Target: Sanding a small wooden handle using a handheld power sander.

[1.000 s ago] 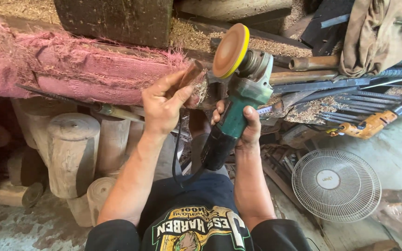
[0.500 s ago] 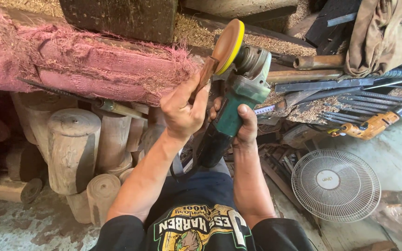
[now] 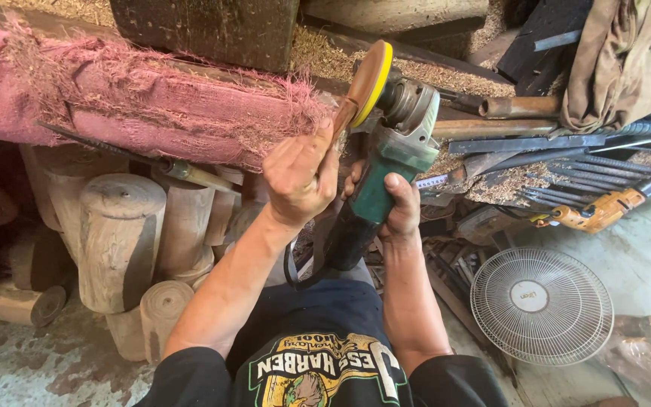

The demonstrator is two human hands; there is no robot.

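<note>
Your right hand is wrapped round the green grinder, and your left hand pinches a small brown piece right against the disc. Fingertips that close could get nicked if the piece slips. Pink cloth frays just beyond.

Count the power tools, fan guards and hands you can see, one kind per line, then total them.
Power tools: 2, green angle grinder in right hand, orange drill
White wire fan guards: 1
Hands: 2, with left hand holding a brown wooden piece
Total: 5
</note>
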